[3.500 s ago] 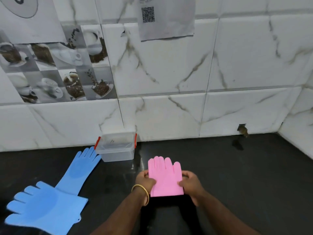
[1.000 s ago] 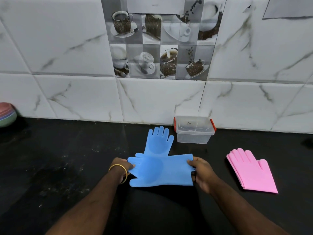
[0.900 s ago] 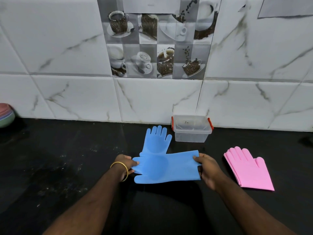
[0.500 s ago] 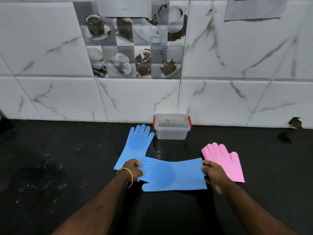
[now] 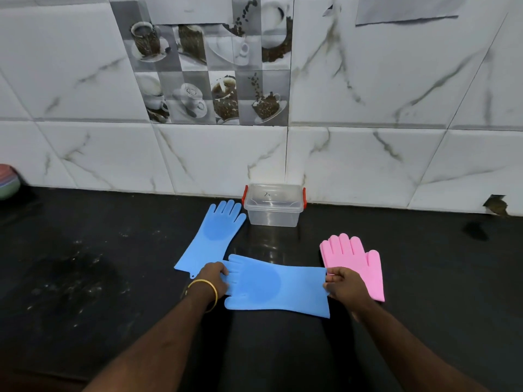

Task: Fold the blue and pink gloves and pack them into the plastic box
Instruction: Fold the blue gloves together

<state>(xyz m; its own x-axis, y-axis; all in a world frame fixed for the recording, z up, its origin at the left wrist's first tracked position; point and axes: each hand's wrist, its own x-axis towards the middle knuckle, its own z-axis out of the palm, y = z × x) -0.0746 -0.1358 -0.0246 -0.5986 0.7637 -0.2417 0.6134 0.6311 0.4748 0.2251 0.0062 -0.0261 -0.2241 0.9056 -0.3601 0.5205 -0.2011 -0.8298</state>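
Glossy black countertop [image 5: 85, 278] under a white marble-veined tile wall [image 5: 396, 89] — 1 coffee-cup picture tile [image 5: 209, 69].

We can read no text, brand or number anywhere. The lid of the plastic box [image 5: 274, 197] bears a small dark scribble, too faint for us to make out. The sheet of paper [image 5: 407, 8] on the wall shows us no legible print.

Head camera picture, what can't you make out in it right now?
- Plastic box: lid closed, marking on it too small to read.
- Pink gloves: near corner hidden behind the right hand.
- Colored object at far left: cut off by the frame edge.
- Wall paper: cut off at top.
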